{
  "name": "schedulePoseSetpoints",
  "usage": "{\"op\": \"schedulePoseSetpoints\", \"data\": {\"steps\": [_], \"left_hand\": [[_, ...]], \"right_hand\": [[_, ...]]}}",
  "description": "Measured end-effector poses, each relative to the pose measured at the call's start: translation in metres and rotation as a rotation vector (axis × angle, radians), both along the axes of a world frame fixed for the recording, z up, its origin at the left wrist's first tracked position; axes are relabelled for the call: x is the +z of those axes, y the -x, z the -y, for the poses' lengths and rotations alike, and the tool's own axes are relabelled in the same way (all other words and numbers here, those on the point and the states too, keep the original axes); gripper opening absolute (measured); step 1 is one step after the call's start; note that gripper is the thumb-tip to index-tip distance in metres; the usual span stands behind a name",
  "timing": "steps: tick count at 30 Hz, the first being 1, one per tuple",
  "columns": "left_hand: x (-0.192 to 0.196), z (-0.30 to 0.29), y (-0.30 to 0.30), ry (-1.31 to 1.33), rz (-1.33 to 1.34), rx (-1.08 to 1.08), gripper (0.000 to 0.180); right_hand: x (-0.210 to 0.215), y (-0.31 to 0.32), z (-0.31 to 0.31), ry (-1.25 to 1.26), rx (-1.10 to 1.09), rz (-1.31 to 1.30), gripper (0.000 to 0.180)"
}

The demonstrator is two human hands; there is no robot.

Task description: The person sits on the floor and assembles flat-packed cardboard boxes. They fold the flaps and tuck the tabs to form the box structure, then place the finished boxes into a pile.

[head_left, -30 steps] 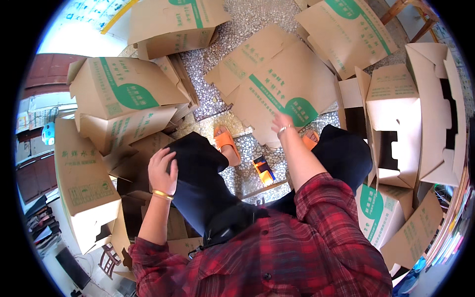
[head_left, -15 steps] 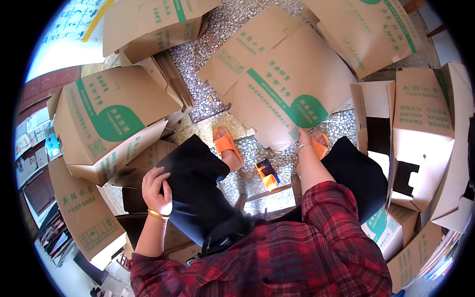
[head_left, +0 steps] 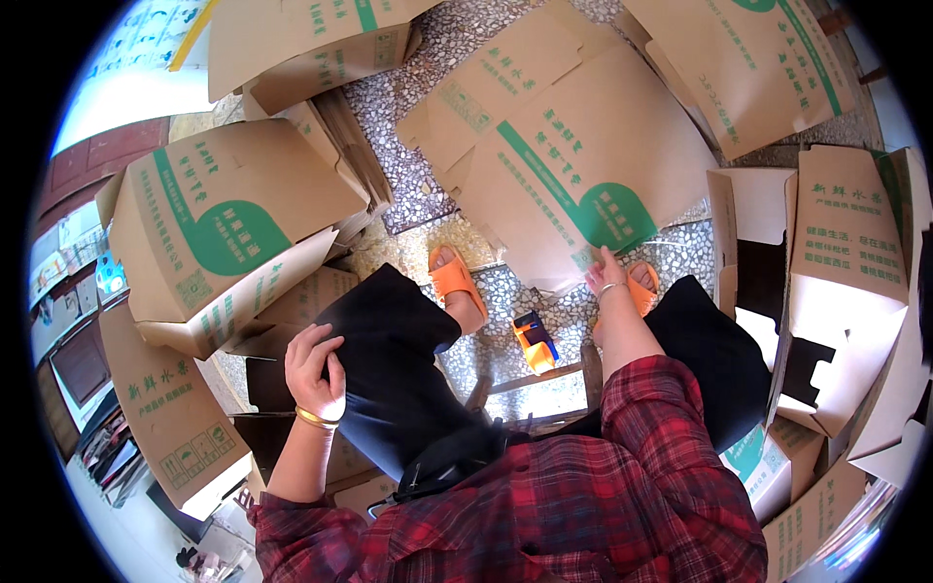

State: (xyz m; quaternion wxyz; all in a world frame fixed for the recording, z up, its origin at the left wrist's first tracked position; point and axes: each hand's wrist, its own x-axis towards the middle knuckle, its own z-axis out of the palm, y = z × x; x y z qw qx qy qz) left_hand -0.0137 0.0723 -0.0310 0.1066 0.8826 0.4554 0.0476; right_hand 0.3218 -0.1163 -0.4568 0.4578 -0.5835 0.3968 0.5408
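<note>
A flattened cardboard box [head_left: 544, 146] with green print lies on the floor ahead of me. My right hand [head_left: 608, 276], a thin bracelet at its wrist, reaches down to the box's near edge. Its thumb and fingers are apart, with the fingertips over the cardboard; whether they press on it I cannot tell. My left hand [head_left: 313, 373], wearing a gold bangle, rests open on my left thigh, holding nothing. Between my feet, an orange and dark blue object [head_left: 535, 342], perhaps a tape dispenser, sits on the floor.
A part-folded box [head_left: 224, 214] stands at my left, beside a stack of flat cardboard [head_left: 355, 160]. More cartons [head_left: 311, 49] are at the far left, and another [head_left: 743, 73] at the far right. Open boxes [head_left: 846, 223] crowd my right side. Orange slippers [head_left: 452, 277] are on my feet.
The view has shifted slightly, so the things ahead appear a little further right. My right hand's fingers have spread a little at the cardboard's edge. My left hand stays on my thigh.
</note>
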Motion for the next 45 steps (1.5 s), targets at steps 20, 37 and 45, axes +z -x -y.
{"op": "schedulePoseSetpoints", "data": {"steps": [20, 37, 45], "left_hand": [[-0.003, -0.006, -0.003, 0.029, -0.054, -0.016, 0.019], [-0.009, -0.022, -0.013, 0.055, -0.058, -0.040, 0.021], [-0.011, -0.025, -0.010, 0.062, -0.066, -0.020, 0.021]], "right_hand": [[0.000, -0.029, -0.040, 0.232, 0.165, 0.189, 0.051], [-0.016, -0.033, -0.072, 0.236, 0.227, 0.203, 0.047], [0.003, -0.025, -0.094, 0.204, 0.097, 0.196, 0.040]]}}
